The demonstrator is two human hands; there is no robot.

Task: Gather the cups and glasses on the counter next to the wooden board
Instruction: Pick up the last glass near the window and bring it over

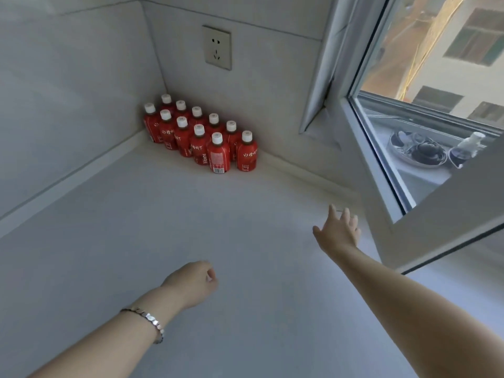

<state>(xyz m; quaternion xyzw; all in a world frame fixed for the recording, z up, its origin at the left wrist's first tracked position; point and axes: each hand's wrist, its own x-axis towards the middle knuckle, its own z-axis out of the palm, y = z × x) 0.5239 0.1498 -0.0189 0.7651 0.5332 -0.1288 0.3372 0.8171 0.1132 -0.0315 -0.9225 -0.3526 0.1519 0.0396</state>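
Observation:
No cup, glass or wooden board shows in the head view. A pale grey counter (136,241) fills the corner in front of me. My left hand (195,283) hovers low over the counter's middle, fingers curled into a loose fist with nothing in it, a silver bracelet on the wrist. My right hand (339,231) is stretched forward to the right, fingers spread and empty, close to the lower corner of the open window sash (425,222).
Several red juice bottles (201,135) with white caps stand packed in the back corner. A wall socket (217,47) sits above them. The window sash swings inward over the counter's right side. Outside, on a ledge, lie a metal dish (417,150) and a clear bottle (467,148).

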